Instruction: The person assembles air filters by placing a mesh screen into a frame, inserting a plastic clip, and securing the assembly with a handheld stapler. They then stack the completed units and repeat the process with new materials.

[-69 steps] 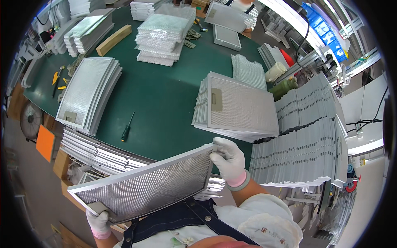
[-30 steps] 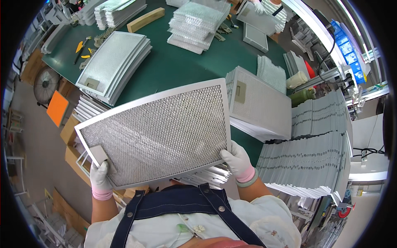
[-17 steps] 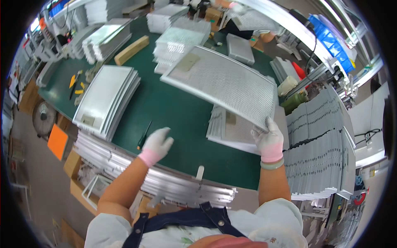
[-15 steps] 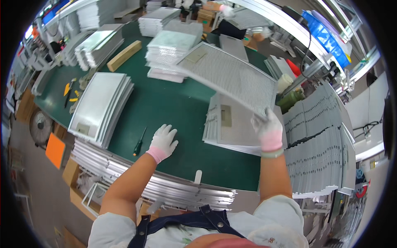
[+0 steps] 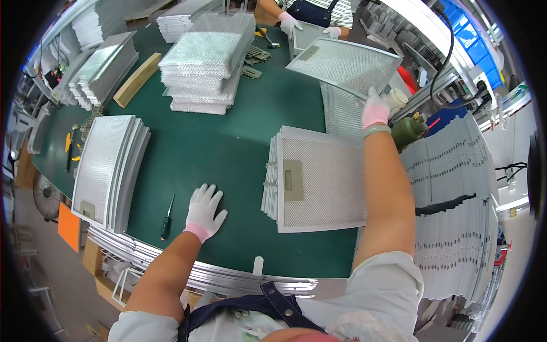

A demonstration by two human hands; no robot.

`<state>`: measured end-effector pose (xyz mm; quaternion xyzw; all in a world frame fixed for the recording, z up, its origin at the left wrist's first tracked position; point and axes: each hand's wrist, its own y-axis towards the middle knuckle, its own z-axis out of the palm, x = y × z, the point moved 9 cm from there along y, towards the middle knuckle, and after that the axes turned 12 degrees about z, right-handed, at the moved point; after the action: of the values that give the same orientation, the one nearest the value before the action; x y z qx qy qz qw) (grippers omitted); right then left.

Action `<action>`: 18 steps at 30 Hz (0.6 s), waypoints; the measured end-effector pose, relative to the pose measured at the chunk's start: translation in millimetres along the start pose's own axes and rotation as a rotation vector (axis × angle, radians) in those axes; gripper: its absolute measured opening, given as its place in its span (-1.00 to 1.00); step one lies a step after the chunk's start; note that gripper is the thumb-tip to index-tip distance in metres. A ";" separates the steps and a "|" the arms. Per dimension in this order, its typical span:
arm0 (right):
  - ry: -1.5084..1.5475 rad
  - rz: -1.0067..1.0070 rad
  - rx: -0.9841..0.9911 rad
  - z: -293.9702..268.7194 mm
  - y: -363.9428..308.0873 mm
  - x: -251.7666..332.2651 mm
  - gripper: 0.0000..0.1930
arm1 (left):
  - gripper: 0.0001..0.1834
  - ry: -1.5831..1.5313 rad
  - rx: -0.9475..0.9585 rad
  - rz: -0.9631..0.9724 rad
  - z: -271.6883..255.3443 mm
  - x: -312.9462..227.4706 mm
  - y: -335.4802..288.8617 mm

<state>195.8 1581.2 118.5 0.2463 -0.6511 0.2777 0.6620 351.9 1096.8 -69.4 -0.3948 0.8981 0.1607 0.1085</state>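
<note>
My right hand (image 5: 375, 107), in a white glove with a pink cuff, is stretched far forward and closed on the near edge of a framed metal mesh filter panel (image 5: 350, 65). The panel is tilted and held above the table's far right. My left hand (image 5: 203, 212), gloved alike, lies on the green table (image 5: 228, 171) with fingers spread and holds nothing. Just left of it lies a screwdriver (image 5: 166, 225) with a dark green handle. Between my arms, toward the right, sits a stack of similar filter panels (image 5: 330, 176); the top one has a beige latch plate.
Another stack of panels (image 5: 102, 162) stands at the left. Farther back are piled mesh sheets (image 5: 208, 54), a wooden bar (image 5: 137, 80) and a hammer (image 5: 268, 39). Across the table, a co-worker's gloved hand (image 5: 289, 23) touches a panel. Stacked frames (image 5: 450, 205) line the right side.
My right hand has moved forward with the filter panel, away from the stack on the right, which is now more exposed. The view has shifted, and a co-worker shows at the far side.
</note>
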 end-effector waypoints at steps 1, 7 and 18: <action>0.019 0.016 0.006 2.4 15.0 -10.4 -0.59 | -0.38 0.005 0.002 0.001 -0.5 0.7 -0.5; -0.230 -0.225 -0.008 0.9 70.7 -56.9 -0.60 | -0.36 0.039 0.020 0.039 2.8 2.3 11.6; -0.205 -0.063 0.070 18.4 53.8 -74.6 -0.63 | -0.38 0.044 0.008 0.028 0.6 -0.2 5.4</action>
<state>145.6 1604.0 42.6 0.3169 -0.6972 0.2526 0.5914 348.0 1100.6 -68.7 -0.3853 0.9063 0.1498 0.0883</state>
